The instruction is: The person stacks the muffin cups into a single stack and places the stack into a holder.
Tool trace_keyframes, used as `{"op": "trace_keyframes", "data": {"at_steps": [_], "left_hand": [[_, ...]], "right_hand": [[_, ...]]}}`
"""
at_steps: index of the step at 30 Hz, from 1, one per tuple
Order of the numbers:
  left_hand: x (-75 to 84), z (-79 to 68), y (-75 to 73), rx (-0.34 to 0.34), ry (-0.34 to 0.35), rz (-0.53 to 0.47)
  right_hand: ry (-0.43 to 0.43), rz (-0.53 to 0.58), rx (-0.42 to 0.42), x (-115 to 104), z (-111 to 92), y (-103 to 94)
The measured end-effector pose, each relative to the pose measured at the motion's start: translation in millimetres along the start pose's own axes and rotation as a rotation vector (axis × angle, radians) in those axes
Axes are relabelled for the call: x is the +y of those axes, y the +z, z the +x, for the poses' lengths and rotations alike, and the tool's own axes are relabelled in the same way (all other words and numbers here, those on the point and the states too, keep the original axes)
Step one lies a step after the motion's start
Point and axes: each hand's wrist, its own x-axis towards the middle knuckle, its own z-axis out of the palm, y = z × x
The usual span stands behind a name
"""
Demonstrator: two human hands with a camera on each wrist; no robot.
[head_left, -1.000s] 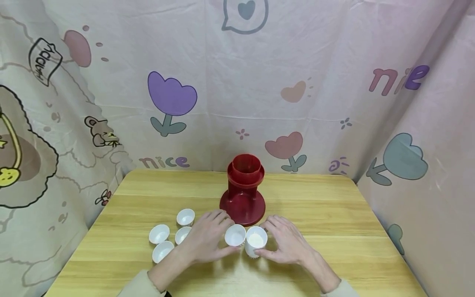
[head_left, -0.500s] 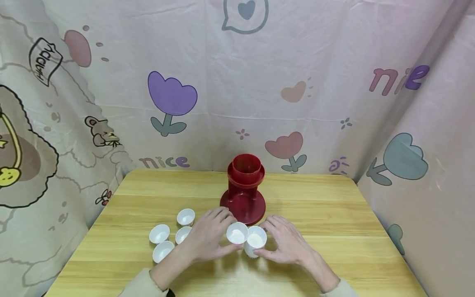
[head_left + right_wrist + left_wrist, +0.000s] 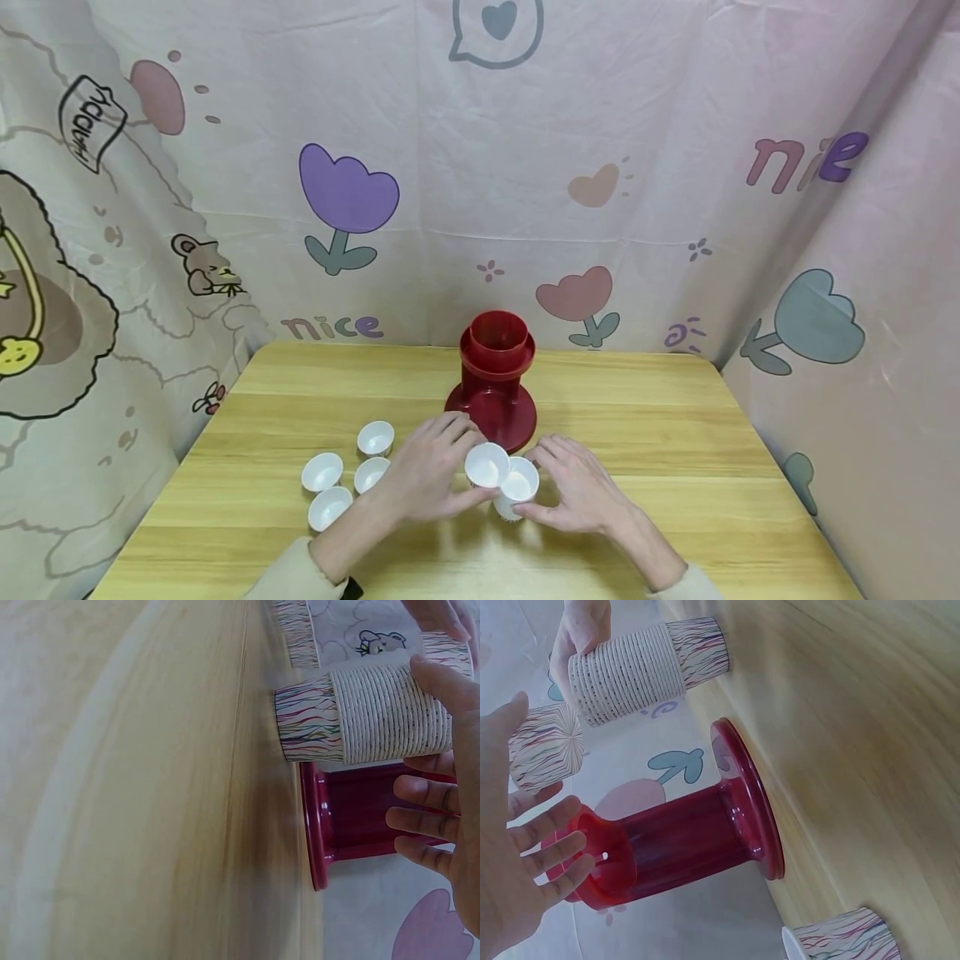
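Between its thumb and fingers my left hand (image 3: pixel 426 473) holds a single white paper cup (image 3: pixel 487 467) with coloured streaks, mouth up. The left wrist view shows that cup (image 3: pixel 546 748) raised to the level of the top of a tall stack of nested paper cups (image 3: pixel 630 671). The stack stands upright on the table, and my right hand (image 3: pixel 576 487) grips it near the top with thumb and index finger; the right hand's other fingers are spread. From the head, the single cup overlaps the stack's left rim.
Behind the hands stands a red plastic stand (image 3: pixel 491 375) with a round base and an open tube on top. Several single paper cups (image 3: pixel 322 473) stand mouth up on the wooden table (image 3: pixel 637 408) to the left. A printed curtain (image 3: pixel 480 167) hangs around the table.
My left hand has lifted the single cup and brought it slightly right, so it now overlaps the stack's rim. The right hand and the stack have barely moved.
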Motion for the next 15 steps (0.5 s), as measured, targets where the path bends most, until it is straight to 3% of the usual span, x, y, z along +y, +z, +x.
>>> {"op": "trace_keyframes", "data": {"at_steps": [15], "left_hand": [[5.8,8.9,7.8,0.013,0.036,-0.027]], "right_hand": [[-0.002,-0.005,-0.005,0.5,0.7,2.0]]}}
